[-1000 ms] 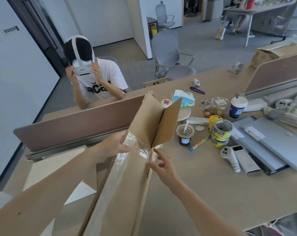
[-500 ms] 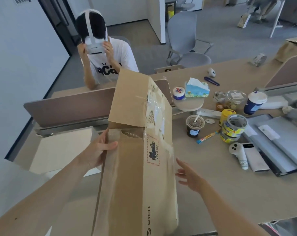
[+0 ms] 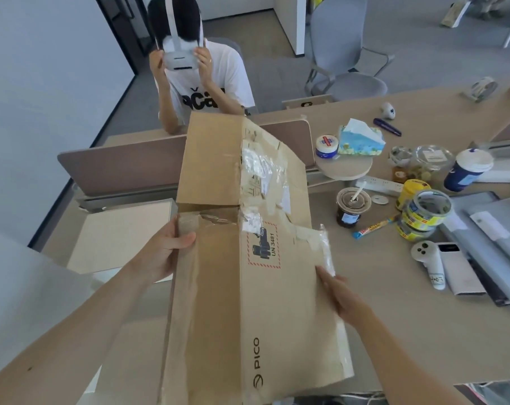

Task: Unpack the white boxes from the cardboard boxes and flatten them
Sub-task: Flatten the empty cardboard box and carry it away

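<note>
Flattening step: cardboard box (image 3: 247, 287), part-collapsed, stands left of tape rolls (image 3: 423, 211) on surface (image 3: 394, 317); left hand (image 3: 163, 255) grips 1 edge, right hand (image 3: 340, 293) lies straight-fingered on the other; next, likely press panels fully flat.

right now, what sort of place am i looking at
Most likely an open-plan office: a long shared desk split by a low divider panel, a grey swivel chair on the carpet beyond it, and a white power strip lying among the clutter on the desk.
</note>
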